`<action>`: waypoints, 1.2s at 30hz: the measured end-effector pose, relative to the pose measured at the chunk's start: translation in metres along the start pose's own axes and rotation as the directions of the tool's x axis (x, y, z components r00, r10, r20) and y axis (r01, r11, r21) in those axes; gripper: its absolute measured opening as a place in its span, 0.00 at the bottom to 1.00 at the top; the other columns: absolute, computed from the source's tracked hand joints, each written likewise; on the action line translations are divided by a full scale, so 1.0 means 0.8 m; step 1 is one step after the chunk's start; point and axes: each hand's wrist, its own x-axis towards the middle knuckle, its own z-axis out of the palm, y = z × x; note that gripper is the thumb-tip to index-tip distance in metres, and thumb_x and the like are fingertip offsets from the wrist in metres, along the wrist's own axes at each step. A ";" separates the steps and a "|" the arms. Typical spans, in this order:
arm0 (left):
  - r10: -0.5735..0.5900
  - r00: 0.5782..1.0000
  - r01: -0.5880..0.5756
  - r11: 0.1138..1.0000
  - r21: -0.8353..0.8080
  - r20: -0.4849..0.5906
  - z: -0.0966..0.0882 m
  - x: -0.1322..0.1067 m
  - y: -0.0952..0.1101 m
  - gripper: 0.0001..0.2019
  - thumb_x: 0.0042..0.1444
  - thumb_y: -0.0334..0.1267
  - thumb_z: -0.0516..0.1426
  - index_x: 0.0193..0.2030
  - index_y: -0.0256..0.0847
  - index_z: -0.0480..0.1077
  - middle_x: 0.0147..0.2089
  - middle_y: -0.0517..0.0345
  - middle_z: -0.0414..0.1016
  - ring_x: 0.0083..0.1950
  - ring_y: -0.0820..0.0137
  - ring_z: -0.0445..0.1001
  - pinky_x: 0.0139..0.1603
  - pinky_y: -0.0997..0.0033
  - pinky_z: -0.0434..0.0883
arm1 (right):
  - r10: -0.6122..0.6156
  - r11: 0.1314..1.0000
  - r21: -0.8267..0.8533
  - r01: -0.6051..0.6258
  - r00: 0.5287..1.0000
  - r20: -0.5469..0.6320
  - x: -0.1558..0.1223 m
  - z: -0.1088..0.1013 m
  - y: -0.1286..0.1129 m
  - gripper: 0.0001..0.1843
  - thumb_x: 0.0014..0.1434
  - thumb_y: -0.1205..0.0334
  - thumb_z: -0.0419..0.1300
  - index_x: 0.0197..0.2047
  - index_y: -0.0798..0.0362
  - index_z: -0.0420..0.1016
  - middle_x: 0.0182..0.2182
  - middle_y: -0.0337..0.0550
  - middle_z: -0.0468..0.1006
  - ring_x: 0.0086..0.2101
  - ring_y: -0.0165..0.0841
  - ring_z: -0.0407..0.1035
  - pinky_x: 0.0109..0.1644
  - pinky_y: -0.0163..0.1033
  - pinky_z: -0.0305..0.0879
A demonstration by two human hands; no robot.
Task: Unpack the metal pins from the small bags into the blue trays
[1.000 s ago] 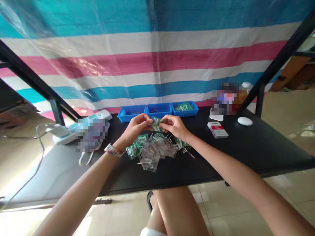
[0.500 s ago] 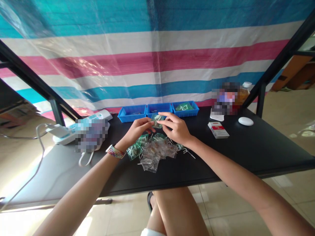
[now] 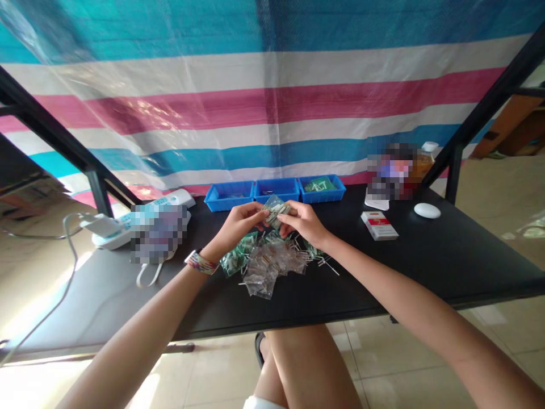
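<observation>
A small greenish clear plastic bag with several pale stick-like pieces inside is held up above the table. My left hand pinches its left side between thumb and fingers. On its right side, my right hand is closed on the same bag, thumb in front. Below both hands lies a pile of small clear bags, with green-tinted bags at its left. Some loose thin white sticks stick out at the pile's right.
Three blue bins stand in a row behind my hands: left, middle and right, the right one holding a green bag. A power strip lies left; a small white-red box and white mouse lie right.
My right hand's fingers, stretched over the bag before, have drawn back and closed on its right side. The bag is now more exposed and turned at an angle.
</observation>
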 end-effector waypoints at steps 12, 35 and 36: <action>0.045 0.965 -0.078 0.989 -0.122 -0.257 -0.014 0.008 -0.012 0.12 0.61 0.46 0.61 0.38 0.38 0.76 0.31 0.58 0.74 0.31 0.71 0.73 0.32 0.73 0.70 | 0.198 0.941 0.290 -0.175 0.979 -0.051 0.028 -0.019 -0.019 0.01 0.63 0.70 0.65 0.40 0.57 0.77 0.36 0.46 0.86 0.32 0.32 0.81 0.40 0.37 0.83; 0.030 0.983 -0.013 0.996 0.092 -0.180 -0.012 0.008 -0.015 0.09 0.53 0.42 0.59 0.33 0.38 0.75 0.29 0.59 0.73 0.29 0.72 0.72 0.31 0.73 0.67 | -0.278 0.204 -0.978 -0.049 0.955 -0.106 0.085 -0.046 -0.040 0.14 0.69 0.59 0.58 0.44 0.51 0.86 0.42 0.51 0.86 0.48 0.47 0.76 0.53 0.48 0.72; 0.029 0.984 -0.014 0.996 0.089 -0.177 -0.012 0.008 -0.015 0.10 0.53 0.43 0.59 0.33 0.38 0.74 0.28 0.59 0.73 0.29 0.72 0.72 0.31 0.73 0.67 | -0.184 0.163 -0.983 -0.087 0.976 -0.117 0.101 -0.045 -0.047 0.14 0.68 0.55 0.60 0.44 0.51 0.86 0.43 0.52 0.86 0.47 0.47 0.77 0.52 0.48 0.72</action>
